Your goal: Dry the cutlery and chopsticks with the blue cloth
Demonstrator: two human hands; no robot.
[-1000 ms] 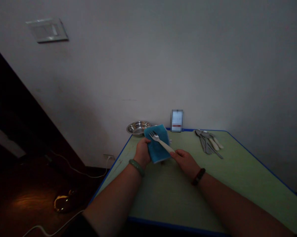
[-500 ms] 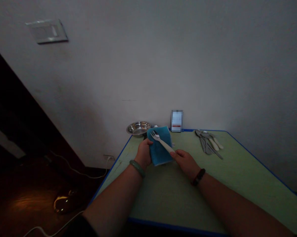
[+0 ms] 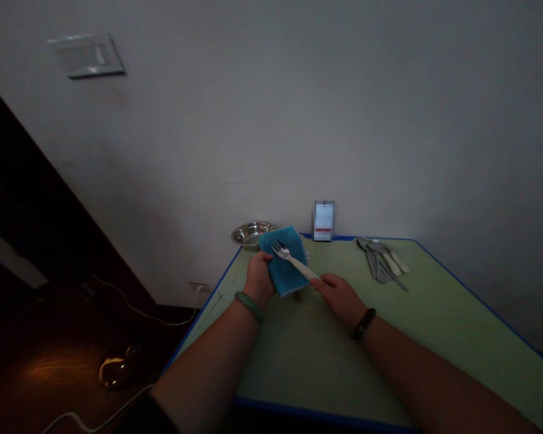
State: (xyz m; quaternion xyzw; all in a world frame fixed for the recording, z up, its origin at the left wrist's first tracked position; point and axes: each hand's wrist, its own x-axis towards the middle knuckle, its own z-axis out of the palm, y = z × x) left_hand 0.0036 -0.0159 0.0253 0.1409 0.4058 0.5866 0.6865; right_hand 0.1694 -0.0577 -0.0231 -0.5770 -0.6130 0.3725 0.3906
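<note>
My left hand (image 3: pixel 259 278) is closed on a blue cloth (image 3: pixel 284 274), its thumb along the cloth's left edge and the other fingers hidden behind. A fork (image 3: pixel 302 267) with a pale handle and metal tines lies slantwise in front of the cloth, tines up and to the left. The end of its handle is pinched in my right hand (image 3: pixel 341 298). Whether the tines press on the cloth I cannot tell. Both hands are above the green table (image 3: pixel 325 361).
A metal bowl (image 3: pixel 246 236) stands at the table's far left corner, partly behind the cloth. A phone (image 3: pixel 324 221) leans upright against the wall. On the right side lies a pile of spoons and other cutlery (image 3: pixel 379 265). A white cable (image 3: pixel 172 324) runs off the left side.
My left hand has shifted the cloth slightly left and tilted it. The fork and my right hand have hardly moved.
</note>
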